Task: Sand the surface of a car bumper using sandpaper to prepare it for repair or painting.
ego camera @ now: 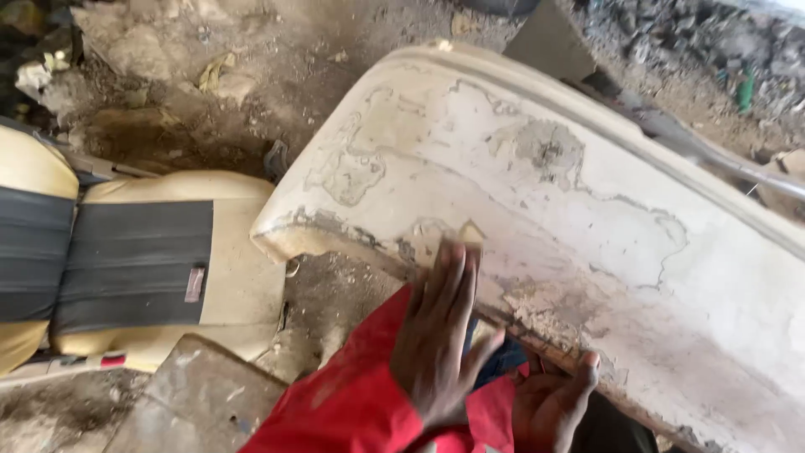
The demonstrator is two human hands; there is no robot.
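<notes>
Nearest the camera, a red sleeve (352, 403) of coarse, dust-smeared cloth rises from the bottom edge. From it comes the left hand (436, 335), laid flat with fingers straight and close together, their tips pressing a small tan scrap of sandpaper (470, 232) against the panel; most of the scrap is hidden under the fingers, so its shape is hard to make out. Just beside it, lower right, the right hand (549, 403) curls up from below, thumb on the lower edge of the panel and the other fingers tucked out of sight behind it; the wrist is cut off by the frame.

The panel is a car bumper (604, 235), a long curved shell running from centre to the right edge, where it is cut off. Its surface is chalky white filler, patchy, with peeling grey and beige outlines and a rough, crumbling lower lip.

To the left lies a car seat (134, 268), padded cream vinyl with a dark grey fabric centre strip, partly out of frame. Near it, at the bottom, sits a flat grey slab (193, 394).

Beyond is bare dirt ground (251, 92), brown and lumpy, littered with scraps and rubble at the top right, too blurred to identify.
</notes>
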